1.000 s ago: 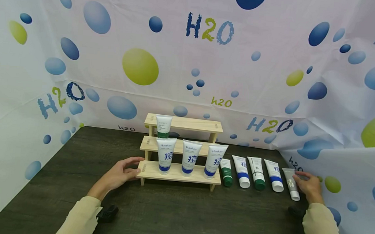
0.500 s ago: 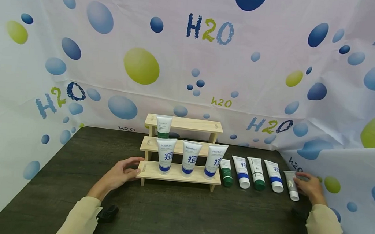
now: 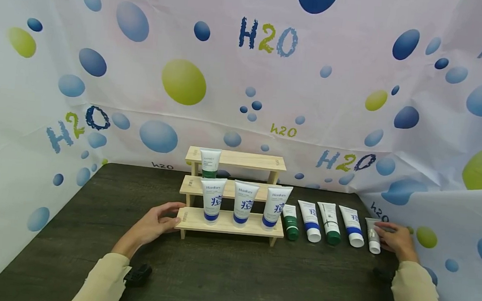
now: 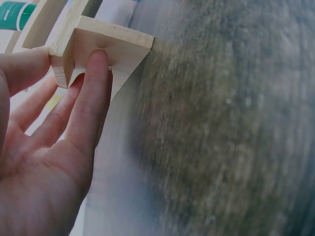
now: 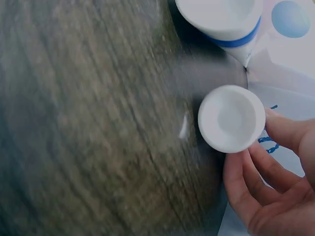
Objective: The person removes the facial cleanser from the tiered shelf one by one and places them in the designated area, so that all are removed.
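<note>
My left hand (image 3: 156, 222) grips the left end of the bottom step of a three-step wooden display stand (image 3: 229, 230). In the left wrist view, the thumb lies on the step's edge and the fingers (image 4: 93, 93) reach beneath it. Three white cream tubes with blue bands, one of them the middle tube (image 3: 244, 202), stand on the bottom step. A white-and-green tube (image 3: 210, 162) is upright higher up at the left. On the far right my right hand (image 3: 396, 240) holds a small grey tube (image 3: 372, 234) between thumb and fingers; its white cap (image 5: 231, 119) faces the right wrist camera.
Beside the stand lie a small green tube (image 3: 290, 222), a blue-banded tube (image 3: 309, 221), a green-capped tube (image 3: 329, 222) and another blue-banded tube (image 3: 351, 226) in a row. A printed curtain (image 3: 312, 104) rises behind the dark table (image 3: 256, 274).
The grey tube in my right hand has shifted slightly left and away from me, nearer to parallel with its neighbours. My left hand and the stand have stayed put.
</note>
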Demonstrator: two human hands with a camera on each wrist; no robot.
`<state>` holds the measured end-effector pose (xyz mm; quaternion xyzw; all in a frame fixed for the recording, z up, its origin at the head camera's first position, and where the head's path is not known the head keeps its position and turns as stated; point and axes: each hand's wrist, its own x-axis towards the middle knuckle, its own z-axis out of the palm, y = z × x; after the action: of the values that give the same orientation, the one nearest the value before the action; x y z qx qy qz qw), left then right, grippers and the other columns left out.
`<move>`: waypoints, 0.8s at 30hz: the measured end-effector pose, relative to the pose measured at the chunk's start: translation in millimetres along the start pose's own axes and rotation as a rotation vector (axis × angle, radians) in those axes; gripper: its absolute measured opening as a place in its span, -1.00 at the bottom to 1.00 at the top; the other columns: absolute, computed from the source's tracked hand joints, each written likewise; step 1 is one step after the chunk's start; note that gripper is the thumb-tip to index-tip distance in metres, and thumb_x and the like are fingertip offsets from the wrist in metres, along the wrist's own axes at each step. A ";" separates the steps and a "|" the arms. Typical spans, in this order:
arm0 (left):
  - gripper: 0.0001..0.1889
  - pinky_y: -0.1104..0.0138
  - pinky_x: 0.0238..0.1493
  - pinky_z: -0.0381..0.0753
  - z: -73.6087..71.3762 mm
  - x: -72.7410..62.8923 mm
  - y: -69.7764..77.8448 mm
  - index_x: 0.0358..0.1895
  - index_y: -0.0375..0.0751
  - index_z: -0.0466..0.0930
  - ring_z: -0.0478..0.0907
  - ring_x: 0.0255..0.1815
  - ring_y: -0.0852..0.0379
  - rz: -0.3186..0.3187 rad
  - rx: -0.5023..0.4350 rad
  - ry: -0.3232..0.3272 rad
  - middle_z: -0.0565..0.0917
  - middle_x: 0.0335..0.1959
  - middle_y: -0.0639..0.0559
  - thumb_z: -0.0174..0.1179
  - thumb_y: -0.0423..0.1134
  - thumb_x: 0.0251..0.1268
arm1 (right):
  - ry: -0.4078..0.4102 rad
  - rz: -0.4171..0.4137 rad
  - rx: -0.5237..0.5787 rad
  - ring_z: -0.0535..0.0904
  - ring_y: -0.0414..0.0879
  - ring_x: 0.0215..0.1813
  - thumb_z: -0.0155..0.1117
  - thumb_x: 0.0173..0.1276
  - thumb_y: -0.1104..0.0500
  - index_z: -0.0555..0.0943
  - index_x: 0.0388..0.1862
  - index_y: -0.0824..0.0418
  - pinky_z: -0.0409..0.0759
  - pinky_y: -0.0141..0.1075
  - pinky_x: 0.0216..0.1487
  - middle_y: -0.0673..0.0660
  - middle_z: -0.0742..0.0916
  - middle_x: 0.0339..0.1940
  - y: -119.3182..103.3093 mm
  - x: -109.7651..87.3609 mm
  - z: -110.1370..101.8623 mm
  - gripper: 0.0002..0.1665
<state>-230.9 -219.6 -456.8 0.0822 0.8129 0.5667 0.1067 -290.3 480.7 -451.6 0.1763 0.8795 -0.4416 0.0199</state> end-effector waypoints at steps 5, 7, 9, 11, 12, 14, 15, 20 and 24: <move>-0.40 0.12 0.14 0.75 1.2 -0.5 1.1 0.54 -0.21 0.31 0.66 0.23 -0.13 -0.013 0.000 0.005 0.34 0.47 -0.42 0.21 -0.16 0.54 | 0.041 0.002 -0.038 0.66 0.05 -0.11 0.17 0.56 0.20 0.43 0.38 0.50 0.69 -0.30 -0.36 0.63 0.47 0.32 -3.5 0.3 5.5 -0.46; -0.40 0.12 0.14 0.75 1.5 -0.5 1.5 0.54 -0.20 0.31 0.67 0.22 -0.12 -0.017 -0.002 0.005 0.35 0.47 -0.41 0.22 -0.16 0.54 | 0.055 0.003 -0.046 0.66 0.10 -0.08 0.15 0.57 0.21 0.43 0.37 0.50 0.69 -0.28 -0.36 0.63 0.48 0.31 -4.1 0.3 6.9 -0.48; -0.40 0.12 0.14 0.75 1.4 -0.5 1.5 0.54 -0.19 0.31 0.67 0.22 -0.11 -0.018 -0.003 0.002 0.34 0.48 -0.41 0.22 -0.15 0.54 | 0.063 0.001 -0.046 0.66 0.12 -0.08 0.14 0.58 0.22 0.43 0.37 0.51 0.70 -0.28 -0.37 0.64 0.48 0.30 -3.8 0.3 7.8 -0.49; -0.40 0.12 0.14 0.75 1.2 -0.4 1.5 0.54 -0.19 0.31 0.67 0.22 -0.10 -0.016 -0.004 0.002 0.34 0.48 -0.41 0.22 -0.15 0.54 | 0.071 -0.003 -0.044 0.67 0.12 -0.09 0.15 0.58 0.23 0.44 0.36 0.52 0.70 -0.28 -0.38 0.64 0.48 0.30 -3.6 0.1 7.8 -0.50; -0.40 0.12 0.14 0.75 1.1 -0.3 1.5 0.54 -0.19 0.31 0.67 0.22 -0.11 -0.016 -0.003 0.003 0.34 0.48 -0.41 0.21 -0.16 0.54 | 0.076 -0.005 -0.044 0.66 0.13 -0.08 0.15 0.57 0.23 0.44 0.35 0.52 0.71 -0.28 -0.37 0.65 0.48 0.29 -3.4 0.1 7.7 -0.50; -0.40 0.11 0.14 0.75 0.9 -0.1 1.3 0.54 -0.19 0.31 0.66 0.22 -0.11 -0.018 0.001 0.004 0.34 0.48 -0.41 0.21 -0.16 0.55 | 0.084 -0.013 -0.053 0.64 0.11 -0.09 0.16 0.57 0.22 0.46 0.34 0.52 0.69 -0.30 -0.38 0.64 0.48 0.28 -3.9 -1.1 7.6 -0.51; -0.40 0.11 0.14 0.75 0.8 -0.1 1.2 0.54 -0.19 0.31 0.66 0.22 -0.11 -0.019 0.002 0.005 0.34 0.48 -0.41 0.21 -0.16 0.55 | 0.089 -0.019 -0.064 0.64 0.14 -0.08 0.16 0.57 0.22 0.47 0.32 0.52 0.68 -0.30 -0.38 0.64 0.50 0.27 -4.4 -2.2 7.6 -0.51; -0.41 0.11 0.14 0.75 0.9 -0.1 0.5 0.54 -0.20 0.31 0.66 0.21 -0.11 -0.018 -0.002 0.004 0.34 0.48 -0.42 0.21 -0.18 0.55 | 0.121 -0.057 -0.203 0.53 0.39 0.12 0.12 0.57 0.16 0.53 0.26 0.52 0.59 -0.06 -0.09 0.63 0.50 0.29 -14.2 -7.6 6.3 -0.52; -0.41 0.11 0.14 0.75 1.2 -0.2 0.2 0.54 -0.20 0.31 0.67 0.21 -0.09 -0.017 -0.016 0.001 0.35 0.47 -0.41 0.20 -0.19 0.55 | 0.145 -0.085 -0.287 0.47 0.47 0.18 0.12 0.54 0.18 0.59 0.17 0.51 0.49 0.01 -0.05 0.64 0.52 0.25 -24.6 -10.3 3.5 -0.56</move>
<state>-230.5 -218.5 -457.0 0.0743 0.8090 0.5722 0.1119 -289.1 461.5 -432.8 0.1659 0.9394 -0.2978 -0.0374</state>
